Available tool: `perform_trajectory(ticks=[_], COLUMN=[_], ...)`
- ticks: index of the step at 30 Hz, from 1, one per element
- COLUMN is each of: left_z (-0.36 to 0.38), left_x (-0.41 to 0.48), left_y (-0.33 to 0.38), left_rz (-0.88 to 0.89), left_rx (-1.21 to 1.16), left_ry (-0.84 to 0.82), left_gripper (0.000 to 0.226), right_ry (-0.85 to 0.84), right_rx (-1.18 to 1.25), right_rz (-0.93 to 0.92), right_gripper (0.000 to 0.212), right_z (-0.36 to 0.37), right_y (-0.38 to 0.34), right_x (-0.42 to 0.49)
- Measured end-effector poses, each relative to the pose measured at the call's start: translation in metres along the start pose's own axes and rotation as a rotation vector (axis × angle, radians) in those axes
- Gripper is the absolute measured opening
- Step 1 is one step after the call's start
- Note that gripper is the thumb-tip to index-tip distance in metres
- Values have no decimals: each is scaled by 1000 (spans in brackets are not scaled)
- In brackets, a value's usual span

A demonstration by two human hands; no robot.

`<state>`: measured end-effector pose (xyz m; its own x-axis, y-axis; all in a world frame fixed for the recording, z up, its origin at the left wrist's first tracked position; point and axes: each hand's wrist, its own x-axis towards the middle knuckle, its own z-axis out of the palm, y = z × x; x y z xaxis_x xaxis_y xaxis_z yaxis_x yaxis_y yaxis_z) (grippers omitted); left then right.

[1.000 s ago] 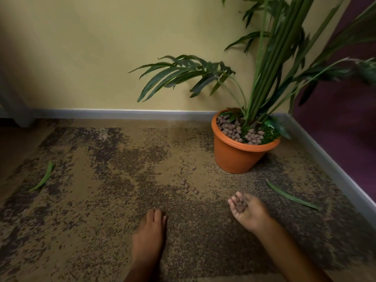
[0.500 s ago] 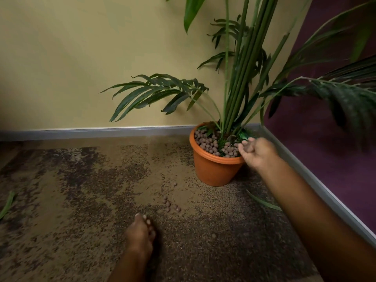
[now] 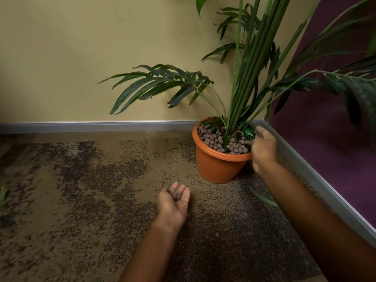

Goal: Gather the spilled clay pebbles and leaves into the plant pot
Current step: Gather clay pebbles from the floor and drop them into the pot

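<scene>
An orange plant pot (image 3: 217, 167) stands in the corner, with a tall green plant and brown clay pebbles (image 3: 215, 140) on its soil. My right hand (image 3: 263, 146) hangs at the pot's right rim, fingers loose, and I see nothing in it. Lower down over the floor, my left hand (image 3: 175, 203) is turned palm up and cupped around a few clay pebbles (image 3: 178, 193). A long green leaf (image 3: 263, 198) lies on the floor just left of my right forearm. One loose pebble (image 3: 217, 234) rests on the floor between my arms.
Another fallen leaf (image 3: 3, 195) lies at the far left edge. The floor is speckled brown carpet. Grey skirting (image 3: 101, 127) runs along the yellow wall and the purple wall on the right. Palm fronds (image 3: 158, 84) hang out over the floor left of the pot.
My right hand carried its pebbles up to the pot and now shows nothing in it. My left hand rose from the floor, palm up, with pebbles where the small spilled cluster lay.
</scene>
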<state>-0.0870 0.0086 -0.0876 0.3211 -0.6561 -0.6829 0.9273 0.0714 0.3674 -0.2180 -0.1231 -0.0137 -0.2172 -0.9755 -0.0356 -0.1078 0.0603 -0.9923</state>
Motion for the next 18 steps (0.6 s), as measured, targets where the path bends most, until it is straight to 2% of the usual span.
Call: perform_trajectory(ticks=[9,13,18], left_z=[108,149,164], left_x=[-11,-7,-6], left_y=[4,7,13], left_rz=[160,140,140], left_rx=[46,204,371], left_ry=[-318,-425,-473], left_gripper=[62,70,75], right_ry=[-10,-44,-27], right_rx=[38,50,44], right_rz=[-76,-113,-174], right_gripper=[50,47,48], right_z=[-15,-14,-14], right_y=[36,44,50], right_x=[-16,-19,-24])
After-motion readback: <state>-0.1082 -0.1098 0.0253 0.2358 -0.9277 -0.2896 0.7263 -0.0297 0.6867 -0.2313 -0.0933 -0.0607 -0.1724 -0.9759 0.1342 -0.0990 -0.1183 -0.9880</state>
